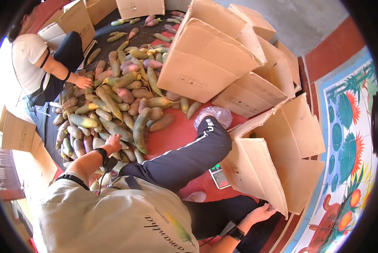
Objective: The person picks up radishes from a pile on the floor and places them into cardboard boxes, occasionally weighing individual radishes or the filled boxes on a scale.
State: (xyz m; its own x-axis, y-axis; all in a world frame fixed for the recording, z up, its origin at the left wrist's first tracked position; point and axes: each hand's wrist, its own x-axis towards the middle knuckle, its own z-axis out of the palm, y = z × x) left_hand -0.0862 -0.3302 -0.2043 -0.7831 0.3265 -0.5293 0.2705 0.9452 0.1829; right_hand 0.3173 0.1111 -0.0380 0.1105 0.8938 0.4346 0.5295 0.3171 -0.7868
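Note:
My left hand (113,143) reaches over the near side of a large pile of green and reddish radishes (113,95), its fingers extended and apart over them. At the lower right, my right hand (262,212) has its fingers at the bottom corner of a flap of an open cardboard box (252,168). The fingertips are pressed against the flap's edge. Partly under that box shows a scale (218,177) with a green-lit display. One long curved green radish (141,130) lies on top of the pile, just beyond my left hand.
Across the pile at the upper left, another person (33,63) crouches with a hand on the radishes. More open cardboard boxes (210,55) stand at the upper right. My bent leg, with a plastic-covered foot (214,114), is on the red mat (168,135). A painted tiled wall (345,139) is at the right.

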